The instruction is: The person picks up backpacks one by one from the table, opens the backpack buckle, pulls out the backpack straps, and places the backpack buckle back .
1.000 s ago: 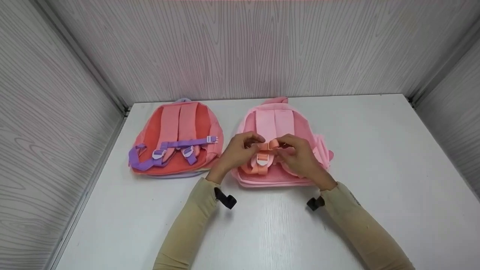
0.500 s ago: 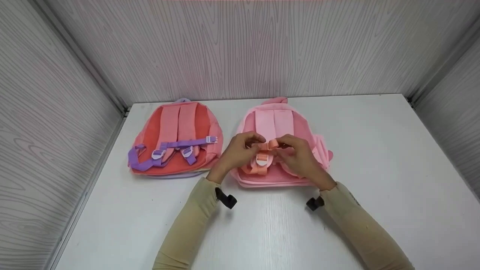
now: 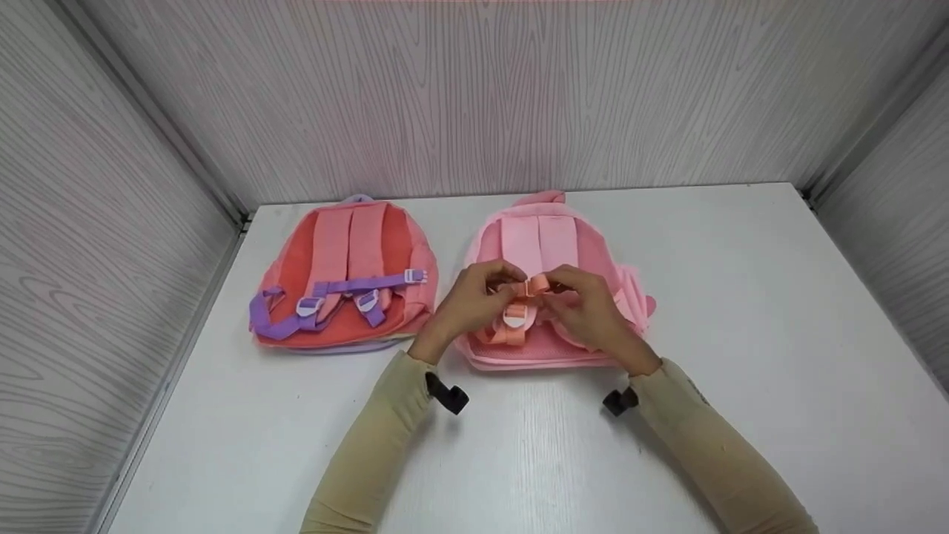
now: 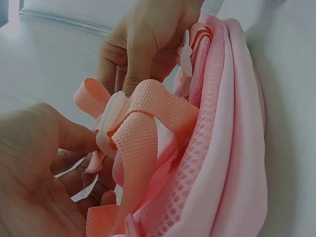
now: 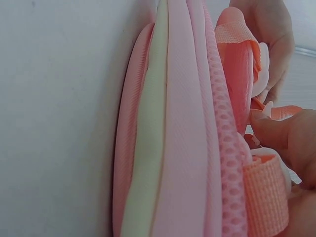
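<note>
A pink backpack point(image 3: 549, 356) lies on the table with its strap side up. Over it, my left hand point(image 3: 478, 297) and right hand point(image 3: 589, 304) pinch an orange webbing strap point(image 3: 540, 285) from either side, near a small pale buckle. Below them a white strap adjuster point(image 3: 515, 317) holds more orange webbing against the pad. In the left wrist view, loops of orange webbing point(image 4: 143, 143) stand up between the hands. The right wrist view shows the backpack's mesh back point(image 5: 227, 148) beside the right thumb point(image 5: 271, 131). Fingers partly hide the buckle.
To the left lies a coral backpack point(image 3: 293, 259), also strap side up, with a purple strap point(image 3: 371, 284) and white buckles across it. The white table point(image 3: 519, 445) meets grey wood-grain panels point(image 3: 519, 96) at the back and sides.
Both hands stay at the same place on the orange strap with barely any finger movement. The whole view has shifted slightly.
</note>
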